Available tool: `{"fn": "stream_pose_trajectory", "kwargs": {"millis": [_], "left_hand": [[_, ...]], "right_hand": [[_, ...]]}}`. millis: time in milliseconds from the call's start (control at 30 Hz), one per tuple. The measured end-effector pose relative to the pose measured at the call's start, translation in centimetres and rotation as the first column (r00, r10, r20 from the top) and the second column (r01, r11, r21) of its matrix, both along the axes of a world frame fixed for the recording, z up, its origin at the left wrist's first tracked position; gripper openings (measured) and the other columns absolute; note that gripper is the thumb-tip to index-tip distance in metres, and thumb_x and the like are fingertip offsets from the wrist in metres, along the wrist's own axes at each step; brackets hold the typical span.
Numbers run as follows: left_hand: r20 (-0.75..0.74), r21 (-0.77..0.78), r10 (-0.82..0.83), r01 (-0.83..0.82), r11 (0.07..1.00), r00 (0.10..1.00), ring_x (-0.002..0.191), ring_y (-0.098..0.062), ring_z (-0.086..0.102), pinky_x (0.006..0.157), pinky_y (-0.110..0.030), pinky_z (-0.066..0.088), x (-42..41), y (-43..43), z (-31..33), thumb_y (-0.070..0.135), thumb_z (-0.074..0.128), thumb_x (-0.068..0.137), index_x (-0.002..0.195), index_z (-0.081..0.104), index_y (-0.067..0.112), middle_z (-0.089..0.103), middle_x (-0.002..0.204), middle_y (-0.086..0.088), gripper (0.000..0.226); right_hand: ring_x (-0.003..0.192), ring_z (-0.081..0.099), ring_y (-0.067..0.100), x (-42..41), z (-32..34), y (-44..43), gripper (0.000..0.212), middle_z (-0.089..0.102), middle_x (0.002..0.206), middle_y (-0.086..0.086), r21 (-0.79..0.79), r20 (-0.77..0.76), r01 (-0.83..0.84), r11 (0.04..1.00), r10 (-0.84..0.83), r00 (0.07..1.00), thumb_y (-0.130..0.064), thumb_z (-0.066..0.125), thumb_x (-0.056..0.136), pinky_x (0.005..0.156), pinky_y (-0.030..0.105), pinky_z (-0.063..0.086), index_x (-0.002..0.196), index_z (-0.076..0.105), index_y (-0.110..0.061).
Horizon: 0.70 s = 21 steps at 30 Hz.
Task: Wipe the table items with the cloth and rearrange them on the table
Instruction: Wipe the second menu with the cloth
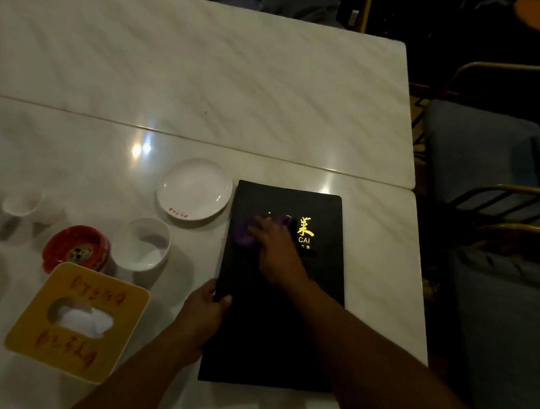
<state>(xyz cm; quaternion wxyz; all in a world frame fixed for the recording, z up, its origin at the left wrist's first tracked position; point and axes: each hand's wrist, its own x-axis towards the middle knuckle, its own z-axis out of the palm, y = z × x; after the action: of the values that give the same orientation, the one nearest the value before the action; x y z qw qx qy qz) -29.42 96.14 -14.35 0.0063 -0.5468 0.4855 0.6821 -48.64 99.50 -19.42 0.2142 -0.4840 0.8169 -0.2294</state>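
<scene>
A black menu book with gold lettering lies flat on the white marble table near its right edge. My right hand presses a purple cloth onto the upper part of the cover. My left hand grips the menu's left edge, thumb on top. Left of the menu sit a white saucer, a white bowl, a red ashtray and a yellow tissue box.
A small white cup and blurred white items stand at the far left edge. Blue cushioned chairs with gold frames line the table's right side. A seam crosses the table behind the saucer.
</scene>
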Motion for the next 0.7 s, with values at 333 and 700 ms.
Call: {"fn": "stream_pose_trajectory", "kwargs": {"millis": [333,700], "left_hand": [[0.032,-0.030,0.000,0.001,1.000,0.999,0.103,-0.026,0.068,0.092,-0.047,0.056,0.0,0.2,-0.1,0.009,0.052,0.100,0.118,0.061,0.029,0.070,0.111,0.000,0.029],[0.117,0.005,0.037,-0.038,0.999,0.992,0.104,-0.029,0.065,0.094,-0.052,0.054,-1.1,-1.0,0.4,0.012,0.050,0.101,0.111,0.059,0.030,0.063,0.114,-0.005,0.023]], "right_hand": [[0.150,0.016,0.025,-3.4,0.7,-3.5,0.071,0.024,0.162,0.004,0.028,-0.017,-0.032,0.999,0.032,0.999,-0.001,0.061,0.084,0.123,0.049,0.009,0.149,0.040,-0.022],[0.152,0.010,0.025,-2.4,-0.5,8.9,0.070,0.020,0.164,0.004,0.141,-0.066,0.322,0.936,-0.316,0.946,-0.010,0.064,0.085,0.121,0.045,0.002,0.149,0.040,-0.023]]}}
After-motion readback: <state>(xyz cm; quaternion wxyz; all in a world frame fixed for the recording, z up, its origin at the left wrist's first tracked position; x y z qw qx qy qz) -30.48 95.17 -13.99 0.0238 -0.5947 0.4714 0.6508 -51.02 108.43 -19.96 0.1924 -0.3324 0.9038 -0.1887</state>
